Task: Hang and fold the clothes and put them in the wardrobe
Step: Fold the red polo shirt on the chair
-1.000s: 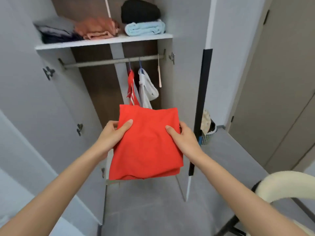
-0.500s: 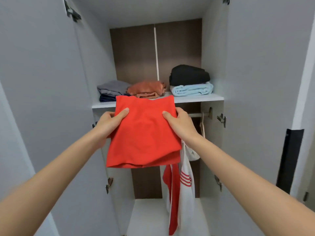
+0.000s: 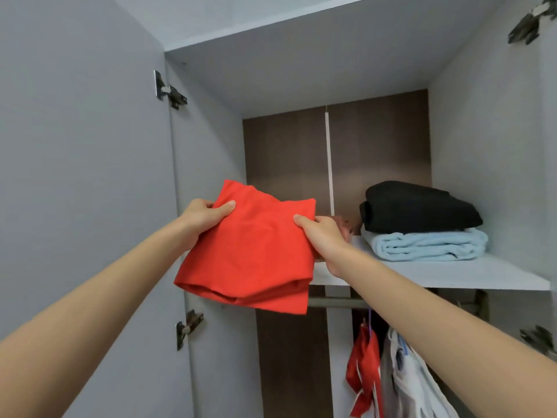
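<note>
A folded red garment (image 3: 253, 251) is held up in front of the left part of the wardrobe's upper shelf (image 3: 452, 276). My left hand (image 3: 202, 218) grips its left edge, thumb on top. My right hand (image 3: 324, 236) grips its right edge the same way. The garment's far edge reaches over the shelf and hides the folded clothes on the shelf's left part, except a sliver of an orange-brown one (image 3: 342, 223) beside my right hand.
A folded black garment (image 3: 419, 208) lies on a light blue one (image 3: 428, 245) at the shelf's right. Below the shelf runs a hanging rail (image 3: 337, 303) with a red garment (image 3: 363, 375) and a white one (image 3: 416, 384). The open left door (image 3: 84, 176) stands close.
My view has tilted upward and closer to the wardrobe. Both hands have lifted the red garment from below shelf level up to the shelf's left part.
</note>
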The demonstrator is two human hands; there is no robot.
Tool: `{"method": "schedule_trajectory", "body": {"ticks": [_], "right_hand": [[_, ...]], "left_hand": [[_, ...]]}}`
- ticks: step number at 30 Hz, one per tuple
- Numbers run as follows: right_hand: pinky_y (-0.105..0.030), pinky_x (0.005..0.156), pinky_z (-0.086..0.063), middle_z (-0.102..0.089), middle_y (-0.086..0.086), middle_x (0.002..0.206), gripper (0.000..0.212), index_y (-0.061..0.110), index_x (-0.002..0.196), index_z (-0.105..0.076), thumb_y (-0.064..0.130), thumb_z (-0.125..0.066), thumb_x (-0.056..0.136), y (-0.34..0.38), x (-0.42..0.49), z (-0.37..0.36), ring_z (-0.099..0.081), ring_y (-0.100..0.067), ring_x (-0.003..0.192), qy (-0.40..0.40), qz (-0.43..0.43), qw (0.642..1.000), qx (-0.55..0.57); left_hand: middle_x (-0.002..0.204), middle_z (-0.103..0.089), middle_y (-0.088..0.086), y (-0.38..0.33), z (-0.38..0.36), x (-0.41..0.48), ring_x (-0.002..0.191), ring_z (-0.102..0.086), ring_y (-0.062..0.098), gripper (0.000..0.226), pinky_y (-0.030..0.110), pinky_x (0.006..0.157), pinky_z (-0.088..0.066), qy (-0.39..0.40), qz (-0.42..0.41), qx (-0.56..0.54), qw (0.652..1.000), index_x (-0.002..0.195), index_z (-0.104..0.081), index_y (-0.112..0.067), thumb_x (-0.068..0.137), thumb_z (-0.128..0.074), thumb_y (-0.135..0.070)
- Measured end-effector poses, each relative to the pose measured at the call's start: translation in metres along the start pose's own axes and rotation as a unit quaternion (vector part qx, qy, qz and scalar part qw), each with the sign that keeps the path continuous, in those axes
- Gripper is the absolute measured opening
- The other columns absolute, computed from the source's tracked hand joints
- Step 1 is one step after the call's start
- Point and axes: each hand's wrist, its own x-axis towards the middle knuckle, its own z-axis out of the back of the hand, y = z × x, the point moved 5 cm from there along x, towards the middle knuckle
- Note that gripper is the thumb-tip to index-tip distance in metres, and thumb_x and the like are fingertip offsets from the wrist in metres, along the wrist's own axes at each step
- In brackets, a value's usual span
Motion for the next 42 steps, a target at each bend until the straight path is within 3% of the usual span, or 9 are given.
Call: {"method": "schedule_trajectory", "body": {"ticks": [4,10,16,18,21,24,27,32,42], "right_hand": [[-0.03,0.07,-0.049,-0.064,-0.006,0.104,0.035,0.008,0.122,-0.057,0.031,-0.054,0.095,-0.01,0.074,-0.036,-0.061,-0.023,0.09,0.026,-0.018,0.999,0.031],[-0.029,0.058,-0.049,-0.062,-0.014,0.112,0.035,0.004,0.125,-0.052,0.025,-0.051,0.098,-0.015,0.192,-0.079,-0.06,-0.022,0.08,0.016,-0.018,0.999,0.042],[-0.036,0.073,-0.05,-0.058,-0.017,0.127,0.036,0.004,0.129,-0.05,0.026,-0.044,0.101,-0.042,0.285,-0.107,-0.057,-0.025,0.097,0.02,-0.047,0.999,-0.011],[-0.038,0.08,-0.051,-0.054,-0.017,0.131,0.041,0.003,0.132,-0.048,0.029,-0.045,0.1,-0.057,0.305,-0.112,-0.057,-0.027,0.104,0.028,-0.044,0.985,-0.167],[-0.04,0.1,-0.04,-0.037,-0.016,0.143,0.053,0.005,0.139,-0.037,0.035,-0.048,0.096,-0.06,0.323,-0.114,-0.04,-0.033,0.129,-0.032,0.045,0.868,-0.493],[-0.041,0.104,-0.038,-0.043,-0.011,0.143,0.047,0.013,0.139,-0.044,0.034,-0.04,0.098,-0.059,0.334,-0.137,-0.04,-0.031,0.131,0.008,0.127,0.835,-0.535],[-0.039,0.102,-0.04,-0.051,-0.018,0.137,0.046,0.008,0.128,-0.054,0.035,-0.028,0.101,-0.084,0.34,-0.157,-0.049,-0.035,0.124,0.1,0.083,0.824,-0.552],[-0.043,0.109,-0.032,-0.045,-0.015,0.144,0.052,0.011,0.139,-0.043,0.039,-0.02,0.103,-0.097,0.335,-0.156,-0.042,-0.032,0.131,0.115,0.077,0.814,-0.565],[-0.04,0.1,-0.04,-0.049,-0.005,0.141,0.044,0.023,0.139,-0.047,0.036,-0.043,0.097,-0.038,0.281,-0.091,-0.044,-0.026,0.13,-0.003,0.191,0.806,-0.561]], "left_hand": [[0.097,-0.064,0.01,0.008,0.005,0.086,0.078,-0.06,0.021,0.043,0.027,0.072,-0.045,-0.022,-0.002,0.024,0.999,0.115,-0.062,-0.003,0.089,-0.065,-0.036],[0.096,-0.06,0.008,0.015,-0.001,0.225,0.083,-0.056,0.018,0.044,0.026,0.072,-0.04,-0.045,-0.056,0.05,0.996,0.117,-0.062,0.0,0.088,-0.067,-0.033],[0.126,-0.06,0.017,0.041,-0.026,0.331,0.117,-0.055,0.032,0.048,0.038,0.097,-0.044,-0.057,-0.103,0.245,0.962,0.125,-0.058,-0.004,0.092,-0.058,-0.04],[0.132,-0.054,0.015,0.057,-0.037,0.347,0.123,-0.05,0.032,0.049,0.038,0.099,-0.043,-0.072,-0.126,0.399,0.905,0.13,-0.054,-0.013,0.092,-0.058,-0.043],[0.132,-0.049,0.009,0.07,-0.06,0.36,0.123,-0.048,0.028,0.041,0.036,0.095,-0.042,-0.073,-0.202,0.489,0.845,0.129,-0.054,-0.024,0.091,-0.06,-0.037],[0.128,-0.058,0.01,0.08,-0.08,0.371,0.12,-0.053,0.028,0.031,0.036,0.092,-0.044,-0.025,-0.206,0.479,0.853,0.122,-0.063,-0.022,0.096,-0.051,-0.036],[0.133,-0.055,0.013,0.108,-0.093,0.381,0.124,-0.051,0.03,0.037,0.039,0.099,-0.042,0.021,-0.155,0.518,0.841,0.129,-0.058,-0.016,0.098,-0.048,-0.035],[0.136,-0.053,0.012,0.129,-0.095,0.383,0.126,-0.049,0.03,0.037,0.039,0.103,-0.04,0.052,-0.138,0.504,0.851,0.129,-0.057,-0.017,0.101,-0.041,-0.034],[0.134,-0.057,0.006,0.071,-0.073,0.316,0.125,-0.05,0.027,0.039,0.04,0.102,-0.039,-0.05,-0.23,0.434,0.87,0.135,-0.051,-0.027,0.096,-0.046,-0.032]]}}
